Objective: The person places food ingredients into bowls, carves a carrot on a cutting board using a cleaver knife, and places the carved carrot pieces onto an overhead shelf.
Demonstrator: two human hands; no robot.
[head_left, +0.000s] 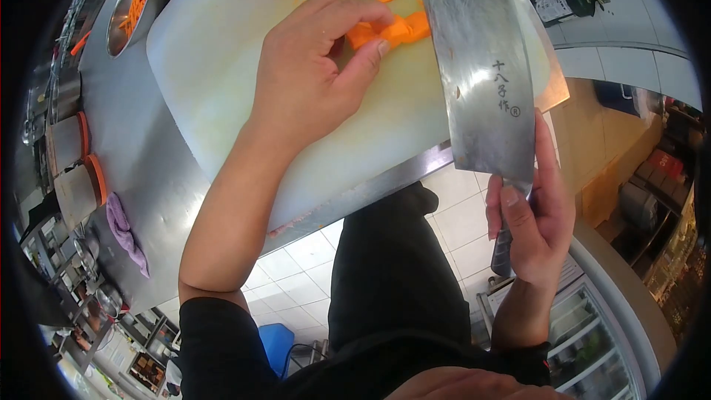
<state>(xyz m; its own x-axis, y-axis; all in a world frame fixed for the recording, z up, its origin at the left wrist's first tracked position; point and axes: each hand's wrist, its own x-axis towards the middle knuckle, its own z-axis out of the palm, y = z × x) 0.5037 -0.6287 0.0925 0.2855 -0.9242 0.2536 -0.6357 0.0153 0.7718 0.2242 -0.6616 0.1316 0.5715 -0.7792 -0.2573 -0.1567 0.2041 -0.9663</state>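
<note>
The cleaver (485, 67) points away, its long axis near to far and broad face up. The right hand (537, 226) wraps its fingers around the handle. On the cutting board (385, 111), the left hand (311, 67) pinches carrot pieces (398, 31), lined up left to right, beside the blade. For clean, safe slices, those fingertips are best curled back and the blade held upright.
</note>
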